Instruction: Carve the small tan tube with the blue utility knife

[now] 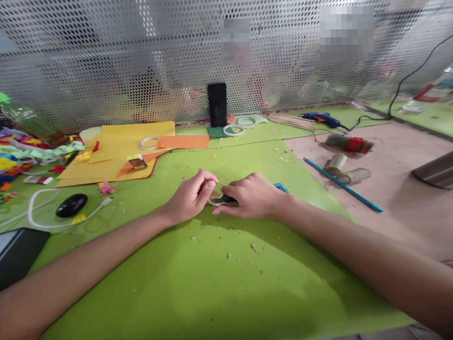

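Bare hands are working low over a green tabletop (198,293). The left hand (191,196) is pressing thumb and forefinger together at the tips; the right hand (260,196) is curling around what appears to be a craft knife (230,199), partly hidden by the fingers, its dark end pointing toward the left hand. A small pale-edged piece (212,202) is sitting between the hands, just beside the left thumb.

Shavings (254,247) are lying in front of and beyond both hands, suggesting that some cutting is already done; the piece is showing no clearly finished form, so shaping seems to be remaining. Past the right hand, two hollow cylinders (335,164) are lying separate from a red-wrapped bundle (357,144), near a teal pencil (343,185). A blue glue gun (321,119) is resting farther out, beside wooden sticks (290,120).

Beyond the left hand, a small matchbox-like carton (137,162) is displaying print too small to read. Far right of the right hand, a bottle (430,94) is carrying a red-and-white label, its wording illegible. No brand is reading clearly.
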Demonstrator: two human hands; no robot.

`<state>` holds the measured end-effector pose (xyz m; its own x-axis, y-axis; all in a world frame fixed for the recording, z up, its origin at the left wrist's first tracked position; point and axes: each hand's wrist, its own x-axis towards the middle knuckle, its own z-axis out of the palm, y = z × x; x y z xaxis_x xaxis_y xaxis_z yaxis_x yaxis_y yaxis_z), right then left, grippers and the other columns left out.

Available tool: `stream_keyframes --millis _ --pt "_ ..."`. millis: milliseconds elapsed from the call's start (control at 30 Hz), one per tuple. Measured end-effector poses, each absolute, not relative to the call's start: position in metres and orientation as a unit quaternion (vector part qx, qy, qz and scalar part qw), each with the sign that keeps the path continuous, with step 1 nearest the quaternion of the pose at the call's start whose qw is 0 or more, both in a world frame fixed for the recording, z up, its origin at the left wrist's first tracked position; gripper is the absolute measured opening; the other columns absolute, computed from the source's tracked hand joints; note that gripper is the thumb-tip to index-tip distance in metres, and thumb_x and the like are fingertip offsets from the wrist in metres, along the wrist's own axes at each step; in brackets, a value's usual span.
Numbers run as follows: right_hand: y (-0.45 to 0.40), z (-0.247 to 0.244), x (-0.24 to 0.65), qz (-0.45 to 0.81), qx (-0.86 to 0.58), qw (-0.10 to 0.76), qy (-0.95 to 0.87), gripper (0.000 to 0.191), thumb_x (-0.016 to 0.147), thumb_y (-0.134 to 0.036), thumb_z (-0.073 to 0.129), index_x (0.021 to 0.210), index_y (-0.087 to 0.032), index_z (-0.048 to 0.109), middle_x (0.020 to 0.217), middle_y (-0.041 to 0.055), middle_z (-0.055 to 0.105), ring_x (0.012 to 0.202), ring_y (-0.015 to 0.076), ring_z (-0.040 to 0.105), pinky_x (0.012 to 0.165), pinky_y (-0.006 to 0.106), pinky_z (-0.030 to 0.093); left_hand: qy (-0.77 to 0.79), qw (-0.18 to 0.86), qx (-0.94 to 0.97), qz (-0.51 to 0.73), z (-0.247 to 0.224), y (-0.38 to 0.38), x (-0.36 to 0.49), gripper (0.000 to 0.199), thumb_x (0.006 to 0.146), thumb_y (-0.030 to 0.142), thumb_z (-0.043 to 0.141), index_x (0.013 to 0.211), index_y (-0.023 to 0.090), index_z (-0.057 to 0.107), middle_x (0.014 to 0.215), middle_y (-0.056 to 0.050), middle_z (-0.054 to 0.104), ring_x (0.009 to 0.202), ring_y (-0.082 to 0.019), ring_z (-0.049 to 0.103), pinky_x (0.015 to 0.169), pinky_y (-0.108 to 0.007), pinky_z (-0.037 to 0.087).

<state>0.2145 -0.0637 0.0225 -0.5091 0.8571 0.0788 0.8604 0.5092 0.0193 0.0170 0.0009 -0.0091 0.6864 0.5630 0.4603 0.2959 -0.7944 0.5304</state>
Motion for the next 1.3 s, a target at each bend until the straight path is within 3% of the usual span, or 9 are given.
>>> stream_keyframes --millis 567,767,1067,1300 --pt "-0.0654 0.0212 0.2128 -0.074 -0.503 0.012 -0.861 0.072 0.088 -0.072 0.018 0.090 -0.016 0.064 0.069 0.0053 0.067 0.051 0.0133 0.053 0.053 0.028 0.015 0.237 0.203 0.898 0.309 -0.0089 0.0024 0.0176 0.013 0.096 0.027 0.042 0.103 0.020 0.051 0.079 0.001 0.063 0.062 -0.009 0.057 0.058 -0.021 0.044" --pt "-0.0665 0.0218 0.2122 -0.059 -0.516 -0.003 -0.855 0.076 0.086 -0.075 0.018 0.082 -0.017 0.067 0.066 0.0058 0.067 0.051 0.0134 0.053 0.053 0.028 0.017 0.228 0.193 0.903 0.308 -0.0086 0.0018 0.0175 0.012 0.095 0.026 0.042 0.102 0.019 0.050 0.078 0.001 0.063 0.063 -0.009 0.057 0.059 -0.021 0.044" --pt "-0.0642 0.0193 0.2154 -0.050 -0.530 -0.017 -0.846 0.074 0.088 -0.073 0.019 0.068 -0.018 0.064 0.060 0.0050 0.065 0.048 0.0125 0.051 0.052 0.029 0.017 0.183 0.040 0.917 0.352 -0.0147 0.0013 0.0176 0.008 0.091 0.021 0.049 0.098 0.019 0.052 0.083 -0.002 0.062 0.076 -0.014 0.058 0.071 -0.027 0.046" --pt "-0.0629 0.0184 0.2128 -0.045 -0.565 0.004 -0.824 0.072 0.083 -0.078 0.023 0.081 -0.018 0.063 0.066 0.0048 0.066 0.050 0.0144 0.054 0.051 0.029 0.016 0.233 0.092 0.905 0.344 -0.0117 0.0016 0.0184 0.010 0.093 0.021 0.045 0.100 0.018 0.051 0.084 -0.001 0.063 0.072 -0.012 0.059 0.065 -0.024 0.046"
